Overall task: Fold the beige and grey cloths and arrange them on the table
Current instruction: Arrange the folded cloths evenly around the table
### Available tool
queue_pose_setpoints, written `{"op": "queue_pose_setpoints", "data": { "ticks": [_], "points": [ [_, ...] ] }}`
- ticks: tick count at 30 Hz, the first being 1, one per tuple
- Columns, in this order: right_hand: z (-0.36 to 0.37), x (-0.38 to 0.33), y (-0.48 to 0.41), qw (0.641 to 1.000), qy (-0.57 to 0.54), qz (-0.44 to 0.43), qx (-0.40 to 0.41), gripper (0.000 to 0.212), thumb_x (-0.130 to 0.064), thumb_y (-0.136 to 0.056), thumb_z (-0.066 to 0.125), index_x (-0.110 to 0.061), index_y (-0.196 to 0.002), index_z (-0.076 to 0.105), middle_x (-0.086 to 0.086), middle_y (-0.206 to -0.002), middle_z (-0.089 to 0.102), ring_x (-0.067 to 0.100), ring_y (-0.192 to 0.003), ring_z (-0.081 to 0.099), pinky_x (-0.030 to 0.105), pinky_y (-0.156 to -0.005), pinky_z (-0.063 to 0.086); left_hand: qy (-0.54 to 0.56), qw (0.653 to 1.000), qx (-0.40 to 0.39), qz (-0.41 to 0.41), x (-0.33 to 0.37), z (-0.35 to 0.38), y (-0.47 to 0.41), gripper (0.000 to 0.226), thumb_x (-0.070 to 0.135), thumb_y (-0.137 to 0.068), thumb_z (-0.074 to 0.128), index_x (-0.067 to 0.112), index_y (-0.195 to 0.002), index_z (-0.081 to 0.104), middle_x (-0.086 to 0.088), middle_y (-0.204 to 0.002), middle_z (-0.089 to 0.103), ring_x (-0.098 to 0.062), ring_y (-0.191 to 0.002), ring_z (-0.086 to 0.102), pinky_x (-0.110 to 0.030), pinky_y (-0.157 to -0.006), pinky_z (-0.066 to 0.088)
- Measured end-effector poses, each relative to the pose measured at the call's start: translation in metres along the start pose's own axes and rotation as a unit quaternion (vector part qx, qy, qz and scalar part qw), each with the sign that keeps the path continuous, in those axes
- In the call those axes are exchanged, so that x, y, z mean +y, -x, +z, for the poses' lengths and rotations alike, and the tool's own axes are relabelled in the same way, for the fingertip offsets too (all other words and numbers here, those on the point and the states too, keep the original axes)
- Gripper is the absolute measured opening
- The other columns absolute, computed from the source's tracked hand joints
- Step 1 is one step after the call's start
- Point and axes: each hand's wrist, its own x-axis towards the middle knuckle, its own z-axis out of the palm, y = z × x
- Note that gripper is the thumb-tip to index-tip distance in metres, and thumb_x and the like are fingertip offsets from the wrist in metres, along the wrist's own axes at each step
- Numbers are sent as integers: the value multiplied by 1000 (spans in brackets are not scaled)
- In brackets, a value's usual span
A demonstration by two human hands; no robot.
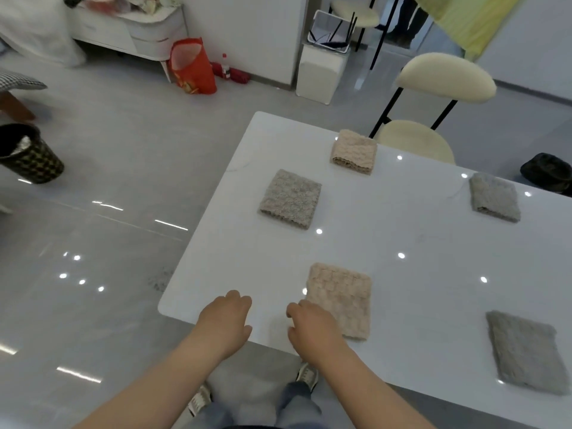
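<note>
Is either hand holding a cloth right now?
No: the left hand and right hand hover empty beside the near beige cloth.

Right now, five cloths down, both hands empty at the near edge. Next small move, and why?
Probably lift both hands away: all five cloths look folded and spaced apart. The right hand sits at the near beige cloth, which lies skewed, so at most nudge it square. The left hand rests on bare table.
</note>
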Motion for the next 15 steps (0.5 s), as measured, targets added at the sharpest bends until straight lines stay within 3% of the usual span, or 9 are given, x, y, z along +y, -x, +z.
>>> {"op": "queue_pose_setpoints", "data": {
  "ticks": [4,10,15],
  "points": [
    [17,-69,-14,1000,-9,-2,-2,29,-9,-90,42,-9,-115,55,8,-112,58,25,-97,57,35,-81,49,-12,1000,-8,-7,-67,-5,25,33,27,-91,46,14,-121,48,-6,-118,48,-20,-93,48,-29,-72,37],
    [25,-132,-26,1000,-14,16,-1,28,-10,-90,43,-11,-116,55,6,-112,57,23,-98,57,33,-82,48,-11,1000,-27,-4,-130,-15,42,30,24,-90,47,12,-117,50,-8,-118,49,-27,-104,53,-36,-87,46],
    [19,-153,-44,999,-10,30,-8,29,-8,-89,44,-9,-116,55,7,-113,57,25,-99,57,35,-83,49,-9,999,-37,16,-150,-28,31,32,26,-90,47,12,-119,48,-8,-120,49,-27,-107,52,-38,-89,46]
  ]
}}
